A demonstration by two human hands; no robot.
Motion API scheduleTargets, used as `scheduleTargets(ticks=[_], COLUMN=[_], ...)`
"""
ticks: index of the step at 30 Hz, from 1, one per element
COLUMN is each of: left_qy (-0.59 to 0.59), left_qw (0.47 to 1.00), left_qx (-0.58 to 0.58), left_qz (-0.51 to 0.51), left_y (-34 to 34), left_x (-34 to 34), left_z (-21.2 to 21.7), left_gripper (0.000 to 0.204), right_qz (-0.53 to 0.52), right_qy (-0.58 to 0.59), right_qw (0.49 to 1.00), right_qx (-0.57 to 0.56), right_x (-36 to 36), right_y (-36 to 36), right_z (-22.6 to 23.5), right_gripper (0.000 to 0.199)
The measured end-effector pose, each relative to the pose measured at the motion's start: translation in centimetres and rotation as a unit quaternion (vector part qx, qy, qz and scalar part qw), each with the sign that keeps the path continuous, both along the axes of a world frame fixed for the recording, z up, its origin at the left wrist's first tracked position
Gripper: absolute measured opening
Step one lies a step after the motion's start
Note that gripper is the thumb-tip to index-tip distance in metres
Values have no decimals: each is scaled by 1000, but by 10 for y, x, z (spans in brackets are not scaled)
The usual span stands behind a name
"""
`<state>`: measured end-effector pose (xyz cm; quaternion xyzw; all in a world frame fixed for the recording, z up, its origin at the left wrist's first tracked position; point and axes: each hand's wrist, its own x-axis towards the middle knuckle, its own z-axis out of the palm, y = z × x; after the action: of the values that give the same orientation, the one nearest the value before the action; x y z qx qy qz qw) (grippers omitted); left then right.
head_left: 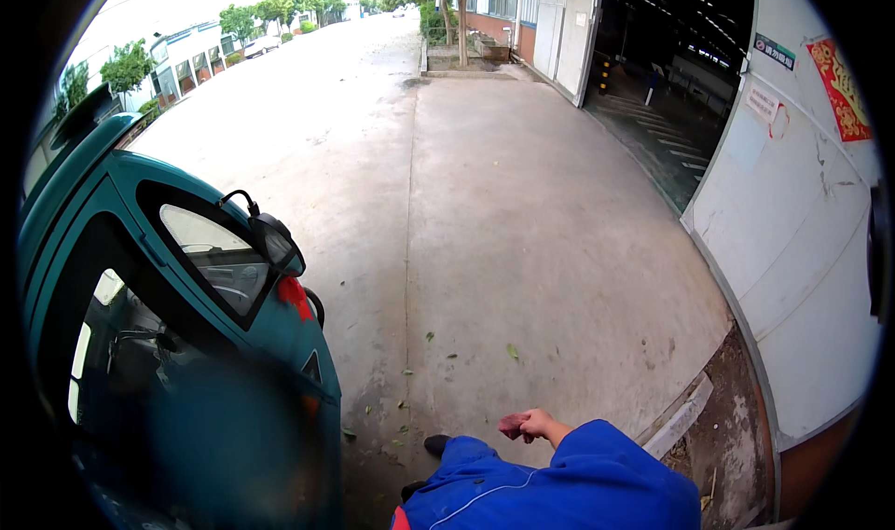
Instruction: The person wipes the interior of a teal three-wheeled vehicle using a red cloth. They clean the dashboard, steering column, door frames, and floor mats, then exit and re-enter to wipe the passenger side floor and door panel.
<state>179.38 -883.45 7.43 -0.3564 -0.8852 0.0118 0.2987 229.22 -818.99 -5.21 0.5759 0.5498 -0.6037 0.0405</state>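
My right hand (534,424) is closed around a small dark reddish piece (511,426) that looks like a folded cloth. A blue sleeve (606,455) covers that arm, which hangs at my side above the concrete. No part of my left hand shows. Close on my left stands a teal vehicle with a cab (186,180). Its door window is dark-framed, and a black side mirror (277,243) sticks out near a red ribbon (295,297). A dark blur hides part of the vehicle's lower side.
Pale concrete (485,213) stretches ahead, with fallen leaves (512,351) near my feet. To the right, a large white sliding door (792,204) stands beside a dark building entrance (653,92). A low concrete curb (685,416) runs along the right. Trees (445,17) grow in a planter farther off.
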Motion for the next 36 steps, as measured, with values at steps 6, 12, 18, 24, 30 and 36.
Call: scheduleTargets(ticks=[6, 12, 18, 24, 30, 36], left_qy=[-180, -178, -384, -457, -431, -348], left_qw=[948, 934, 689, 112, 232, 95], left_qx=[62, 119, 553, 881, 869, 927], left_qz=[256, 286, 270, -55, 71, 102], left_y=[-73, 32, 96, 124, 71, 55], left_x=[66, 68, 160, 260, 342, 403], left_z=[4, 75, 80, 49, 18, -5], left_gripper=[49, 33, 57, 43, 51, 67], right_qz=[83, 236, 629, 730, 632, 629], right_qy=[28, 200, 252, 426, 485, 476], right_qw=[995, 951, 731, 487, 339, 382], right_qx=[37, -5, 76, 219, 501, 481], right_x=[-48, -190, -334, -386, -484, -494], right_y=[0, -16, -172, -337, -427, -452], right_z=[-3, 86, 168, 231, 174, 138], right_gripper=[23, 15, 46, 54, 40, 34])
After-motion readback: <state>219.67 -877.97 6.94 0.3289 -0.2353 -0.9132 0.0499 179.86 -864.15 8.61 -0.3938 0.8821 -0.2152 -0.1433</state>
